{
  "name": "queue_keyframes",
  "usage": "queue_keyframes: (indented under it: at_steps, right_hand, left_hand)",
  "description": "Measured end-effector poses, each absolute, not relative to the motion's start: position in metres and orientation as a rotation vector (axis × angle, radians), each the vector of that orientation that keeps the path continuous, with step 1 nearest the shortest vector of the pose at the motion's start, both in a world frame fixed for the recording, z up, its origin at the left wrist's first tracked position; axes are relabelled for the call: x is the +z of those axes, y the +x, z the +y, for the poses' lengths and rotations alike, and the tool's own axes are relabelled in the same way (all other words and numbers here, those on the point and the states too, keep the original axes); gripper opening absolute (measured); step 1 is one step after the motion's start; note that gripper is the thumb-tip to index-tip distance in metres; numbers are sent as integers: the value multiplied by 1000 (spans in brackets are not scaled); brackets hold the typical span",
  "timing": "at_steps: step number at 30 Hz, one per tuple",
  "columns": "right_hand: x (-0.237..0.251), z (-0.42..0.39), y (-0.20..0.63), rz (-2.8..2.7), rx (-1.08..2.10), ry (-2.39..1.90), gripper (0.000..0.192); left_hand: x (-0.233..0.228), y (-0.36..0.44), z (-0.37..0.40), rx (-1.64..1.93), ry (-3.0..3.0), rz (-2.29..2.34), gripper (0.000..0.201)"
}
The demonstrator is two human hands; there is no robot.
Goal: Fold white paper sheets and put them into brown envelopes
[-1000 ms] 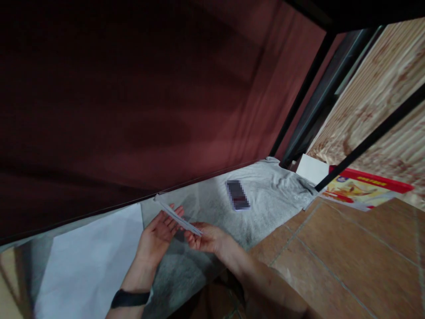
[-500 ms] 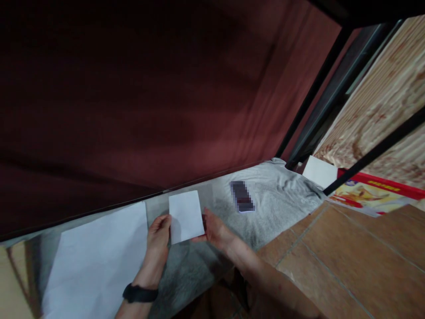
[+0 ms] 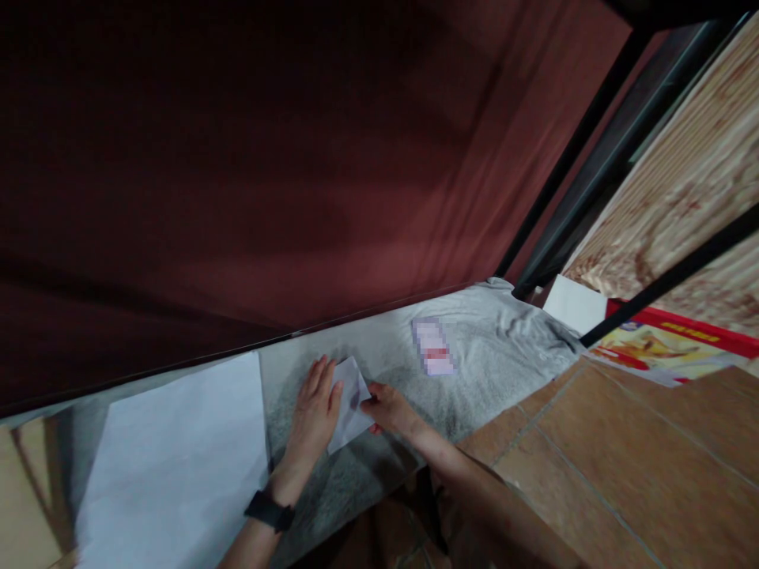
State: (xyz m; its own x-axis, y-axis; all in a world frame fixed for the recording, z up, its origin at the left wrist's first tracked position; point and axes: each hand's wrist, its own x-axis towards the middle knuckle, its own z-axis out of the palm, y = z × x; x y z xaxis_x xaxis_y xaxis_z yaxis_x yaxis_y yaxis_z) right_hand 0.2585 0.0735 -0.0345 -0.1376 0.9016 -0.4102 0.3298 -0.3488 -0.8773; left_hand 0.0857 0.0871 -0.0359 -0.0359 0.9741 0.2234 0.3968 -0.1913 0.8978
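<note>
A small folded piece of white paper lies between my two hands, tilted, low over the grey cloth. My left hand, with a black band on its wrist, lies flat along the paper's left side, fingers stretched out and thumb at its edge. At the right corner, my right hand has thumb and fingers closed on the paper; some of its fingertips are hidden. To the left rests a large white sheet of paper.
A phone-shaped object, blurred by pixels, lies on the cloth to the right. Behind stands a dark red fabric panel. Black bars and a red and yellow box are at the right, above the tiled floor.
The small paper has turned and now shows narrower, with a different outline. My left hand has opened flat and moved right beside it. The pixelated object has gone from dark to light.
</note>
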Motion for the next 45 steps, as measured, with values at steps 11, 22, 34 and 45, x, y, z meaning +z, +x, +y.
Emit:
queue_keyframes:
  at_steps: [11,22,34,45]
  right_hand:
    - [-50,76,260,-1454,1534,-1655,12]
    - [-48,76,266,-1370,1680,-1639,20]
    - [-43,74,270,-1246,1696,-1645,12]
    - [-37,82,279,-1277,1638,-1643,24]
  left_hand:
    - [-77,86,88,925,2044,1686,67]
    - [-73,75,88,964,1906,1917,67]
    - [-72,101,40,638,2395,1622,59]
    - [-69,82,49,890,1868,1755,66]
